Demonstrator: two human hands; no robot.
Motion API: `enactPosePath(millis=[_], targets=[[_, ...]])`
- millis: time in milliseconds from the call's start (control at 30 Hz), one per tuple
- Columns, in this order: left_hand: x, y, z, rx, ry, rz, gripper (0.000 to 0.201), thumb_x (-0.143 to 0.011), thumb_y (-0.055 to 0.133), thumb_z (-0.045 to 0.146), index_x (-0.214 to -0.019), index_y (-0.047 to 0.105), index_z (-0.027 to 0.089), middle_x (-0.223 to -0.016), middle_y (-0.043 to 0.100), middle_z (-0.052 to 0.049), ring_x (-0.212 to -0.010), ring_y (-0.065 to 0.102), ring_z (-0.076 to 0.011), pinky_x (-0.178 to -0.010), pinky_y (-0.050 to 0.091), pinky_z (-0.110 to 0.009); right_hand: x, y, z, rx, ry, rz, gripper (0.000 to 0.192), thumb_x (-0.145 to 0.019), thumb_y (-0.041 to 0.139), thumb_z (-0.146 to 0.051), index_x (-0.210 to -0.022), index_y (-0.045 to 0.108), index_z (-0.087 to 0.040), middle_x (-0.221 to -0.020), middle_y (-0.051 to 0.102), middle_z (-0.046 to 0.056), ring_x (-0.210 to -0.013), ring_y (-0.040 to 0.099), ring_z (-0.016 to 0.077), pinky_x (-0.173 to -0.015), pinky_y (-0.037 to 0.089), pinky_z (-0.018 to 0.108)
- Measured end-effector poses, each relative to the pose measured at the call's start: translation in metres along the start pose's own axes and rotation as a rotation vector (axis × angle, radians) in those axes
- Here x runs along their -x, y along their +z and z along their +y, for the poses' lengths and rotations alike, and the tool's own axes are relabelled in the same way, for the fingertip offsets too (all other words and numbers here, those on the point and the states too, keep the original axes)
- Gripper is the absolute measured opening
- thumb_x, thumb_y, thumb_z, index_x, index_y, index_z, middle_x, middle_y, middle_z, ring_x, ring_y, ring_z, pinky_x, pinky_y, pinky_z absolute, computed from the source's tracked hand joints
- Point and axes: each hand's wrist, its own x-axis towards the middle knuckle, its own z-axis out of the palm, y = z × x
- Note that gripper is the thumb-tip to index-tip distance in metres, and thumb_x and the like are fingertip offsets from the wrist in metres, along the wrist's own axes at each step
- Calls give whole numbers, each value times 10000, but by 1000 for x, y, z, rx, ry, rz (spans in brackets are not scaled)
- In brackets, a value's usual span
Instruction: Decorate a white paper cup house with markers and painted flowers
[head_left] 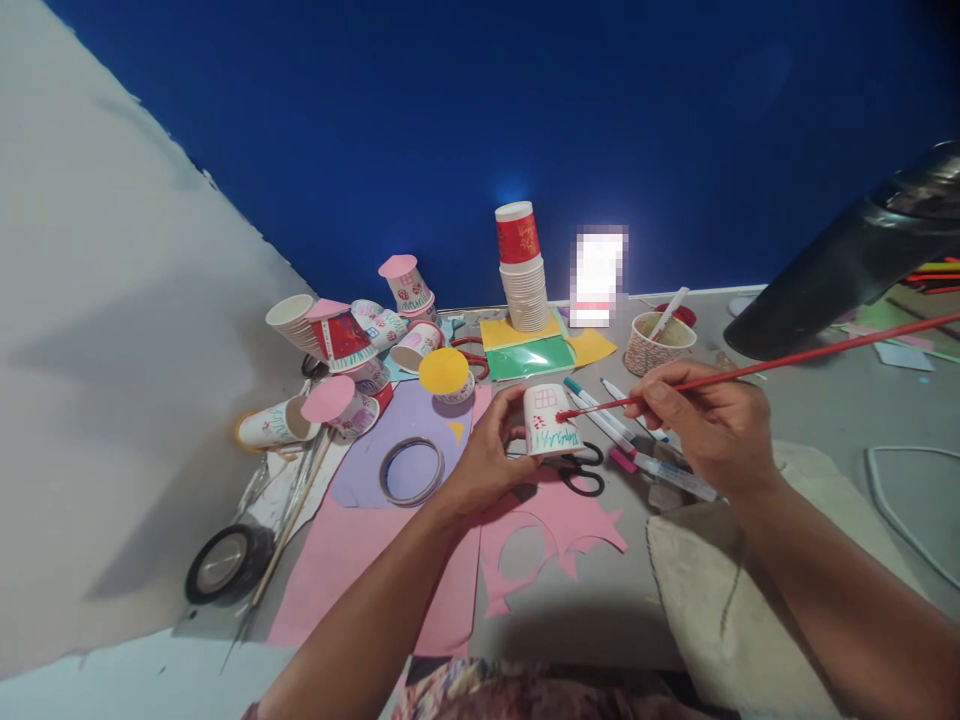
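The surface (817,420) is crowded at its middle and left. A cluster of decorated cups (352,345) blocks the far left, and a tall cup stack (523,270) stands at the back centre against the blue wall (480,120). Markers (637,445) and black scissors (581,470) lie just beside the upturned cup (550,420), leaving little room around it. A tape ring (411,470) and a black tape roll (225,562) lie to the left. A dark object (847,265) overhangs the right. Bare surface shows to the right, near a white cable (900,510), and pink paper (360,570) lies flat and low in front.
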Motion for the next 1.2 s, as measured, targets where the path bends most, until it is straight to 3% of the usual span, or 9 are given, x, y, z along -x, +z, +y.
enactPosePath(millis=[267,400,500,600,733,800,1033,1200], targets=[[2,4,6,107,-66,-1,857,-707,881,150,-1458,507,322,-1570,558,-117,-1473,521,-387,-1006,627,-494,-5,-1,2,-151,46,120,243,-955,785,-461,-864,777,-236,-702,745,20,-556,598,143,-511,484,287],[0,4,2,194,-40,-36,824,-694,879,141,-1415,522,319,-1529,592,-98,-1444,562,-344,-1069,581,-469,-6,4,1,-184,17,135,248,-999,720,-497,-977,793,-261,-725,760,19,-526,571,144,-497,475,300],[-1,4,0,218,-28,-39,815,-683,870,114,-1388,517,321,-1511,605,-84,-1434,573,-316,-1116,531,-446,-3,5,0,-87,18,72,249,-1032,667,-494,-1053,798,-283,-821,789,29,-578,598,151,-535,495,304],[-1,4,0,222,-27,-66,849,-662,871,97,-1388,487,313,-1471,632,-91,-1392,603,-313,-1082,537,-430,0,5,1,86,5,-70,259,-938,787,-498,-1114,799,-309,-939,795,31,-646,635,162,-605,534,316],[2,6,0,228,-55,-94,884,-625,885,82,-1362,455,314,-1449,641,-103,-1313,657,-316,-976,571,-386,1,7,6,184,-63,-316,753,-704,968,-541,-1381,712,-335,-1223,766,72,-985,733,275,-845,611,405],[2,6,0,233,-63,-110,888,-627,885,85,-1361,443,321,-1477,623,-109,-1299,668,-322,-955,579,-389,1,9,9,208,-74,-400,879,-670,988,-536,-1455,658,-323,-1339,730,102,-1166,709,335,-966,599,469],[2,2,3,88,38,-120,999,-652,961,178,-1506,470,342,-1704,396,-94,-1552,455,-364,-1238,441,-498,-1,13,20,412,-258,-439,841,-696,984,-440,-1451,651,-276,-1265,755,149,-1122,701,386,-967,593,572],[1,-2,7,-61,73,-139,870,-714,938,230,-1487,549,316,-1614,490,-105,-1462,544,-371,-1203,483,-526,-1,11,21,467,-284,-502,837,-748,948,-446,-1483,610,-232,-1262,753,162,-1128,694,392,-935,605,576]])
